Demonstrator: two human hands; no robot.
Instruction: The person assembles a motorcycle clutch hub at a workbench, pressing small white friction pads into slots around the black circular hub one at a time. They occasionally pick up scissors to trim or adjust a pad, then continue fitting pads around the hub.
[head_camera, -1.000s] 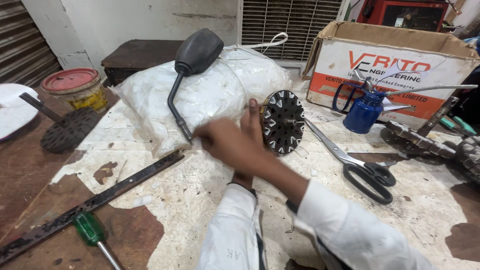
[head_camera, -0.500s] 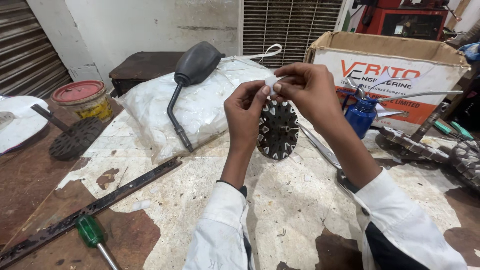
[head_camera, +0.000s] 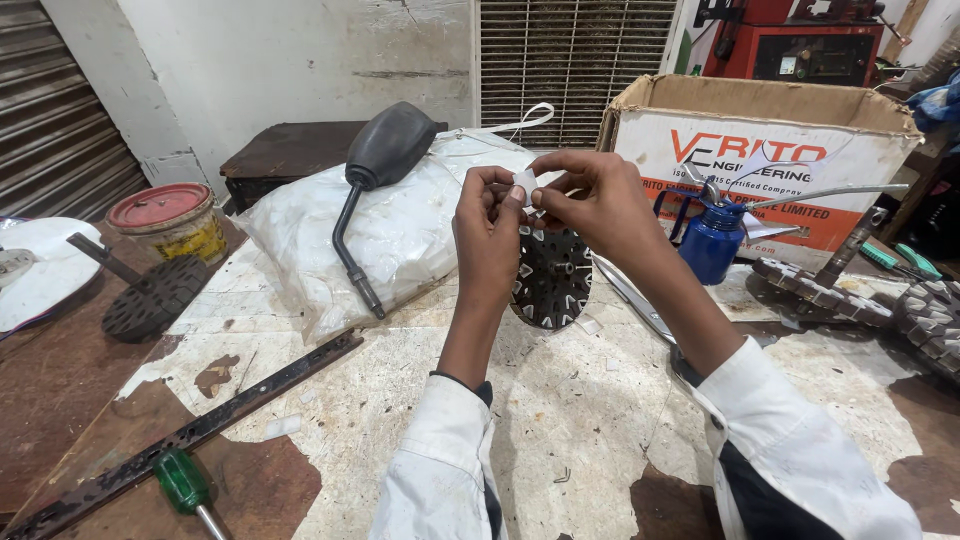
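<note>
White sleeves frame our view; since a moment ago we have lifted both hands off the bench, so the work now sits at our fingertips. Our left hand (head_camera: 487, 215) and right hand (head_camera: 590, 195) together pinch a small white scrap (head_camera: 525, 183), perhaps tape or paper. Just behind stands the dark toothed disc (head_camera: 553, 280), then the black mirror (head_camera: 375, 160) on its plastic bag (head_camera: 400, 235).
</note>
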